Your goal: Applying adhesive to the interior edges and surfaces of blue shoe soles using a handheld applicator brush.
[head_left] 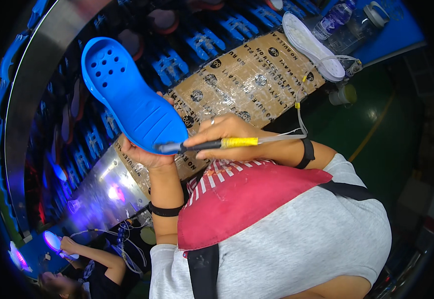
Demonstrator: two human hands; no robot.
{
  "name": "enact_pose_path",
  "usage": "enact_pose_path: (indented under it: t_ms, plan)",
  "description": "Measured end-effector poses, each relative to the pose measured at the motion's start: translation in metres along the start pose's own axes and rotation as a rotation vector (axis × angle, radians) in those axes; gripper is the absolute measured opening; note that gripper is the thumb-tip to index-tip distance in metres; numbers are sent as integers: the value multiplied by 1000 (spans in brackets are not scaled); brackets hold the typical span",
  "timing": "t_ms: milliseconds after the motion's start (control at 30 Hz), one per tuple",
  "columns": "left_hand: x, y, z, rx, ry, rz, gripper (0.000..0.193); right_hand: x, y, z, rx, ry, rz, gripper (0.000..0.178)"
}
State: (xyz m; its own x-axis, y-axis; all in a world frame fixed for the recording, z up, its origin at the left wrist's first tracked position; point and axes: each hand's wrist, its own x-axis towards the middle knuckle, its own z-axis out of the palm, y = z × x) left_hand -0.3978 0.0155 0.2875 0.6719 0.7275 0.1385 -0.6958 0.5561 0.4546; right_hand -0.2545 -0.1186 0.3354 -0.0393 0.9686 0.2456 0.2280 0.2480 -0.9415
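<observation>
A bright blue shoe sole (127,92), with small round holes at its far end and grooves near its close end, is tilted upward over the bench. My left hand (147,153) grips its close end from below, fingers partly hidden behind it. In my right hand (227,130) is a glue brush (204,145) with a black and yellow handle. Its bristles rest against the sole's near edge, by my left hand. A thin clear tube (300,117) runs along the brush handle and off to the right.
Cardboard (247,79) covers the bench under my hands. At its right end lie a white sole (311,47), a water bottle (334,20) and a clear jug (361,25). Beyond runs a line of blue racks (202,42). Lower left, a co-worker's hand (70,245) holds a lit sole.
</observation>
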Motion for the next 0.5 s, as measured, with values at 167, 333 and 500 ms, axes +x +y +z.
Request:
enact_pose_path:
  t_ms: [167, 333, 500]
  plan:
    - [-3, 3, 6, -137, -42, -28, 80, 2, -4, -7, 121, -162, -89, 32]
    - [-4, 16, 1, 31, -89, -76, 88, -1, 11, -8, -245, 43, -222, 25]
    - [-1, 21, -1, -17, -133, -119, 90, -7, 13, 0, -295, -74, -355, 29]
